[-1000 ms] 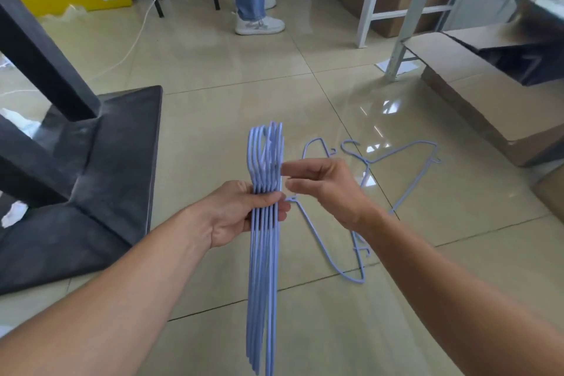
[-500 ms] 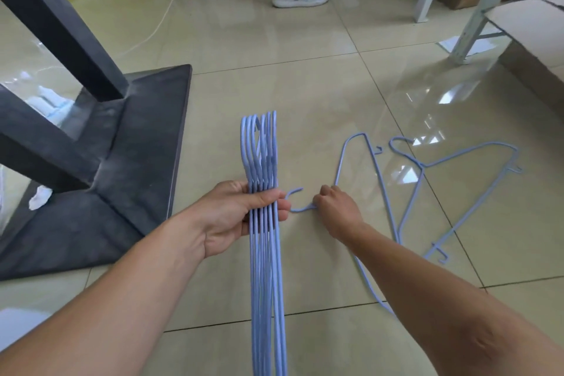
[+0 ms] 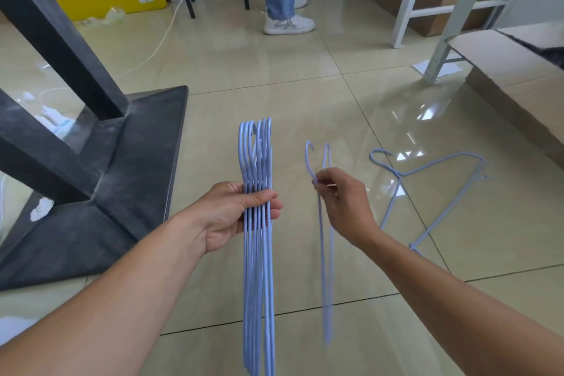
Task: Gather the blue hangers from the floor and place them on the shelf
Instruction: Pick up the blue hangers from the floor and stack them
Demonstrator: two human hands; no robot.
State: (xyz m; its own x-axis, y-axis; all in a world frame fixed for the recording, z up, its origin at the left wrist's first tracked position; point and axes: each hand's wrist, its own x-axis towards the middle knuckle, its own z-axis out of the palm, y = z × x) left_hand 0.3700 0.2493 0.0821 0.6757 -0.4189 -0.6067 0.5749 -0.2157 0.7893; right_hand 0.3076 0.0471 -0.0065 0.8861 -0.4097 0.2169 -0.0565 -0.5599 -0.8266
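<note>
My left hand (image 3: 236, 215) grips a bundle of several thin blue hangers (image 3: 258, 268), seen edge-on with hooks pointing away from me. My right hand (image 3: 343, 201) pinches the neck of a single blue hanger (image 3: 324, 268), lifted off the floor and hanging edge-on just right of the bundle. One more blue hanger (image 3: 427, 183) lies flat on the beige tiles to the right of my right hand. The shelf is not identifiable in this view.
A black metal stand base (image 3: 128, 161) with slanted posts fills the left. A person's legs and white shoes (image 3: 287, 22) stand ahead. White frame legs (image 3: 439, 51) and a cardboard box (image 3: 518, 82) are at the right. A white cable (image 3: 164, 36) runs across the floor.
My right hand has picked one hanger up off the floor by its hook and raised it beside the bundle. One hanger now lies on the tiles instead of two.
</note>
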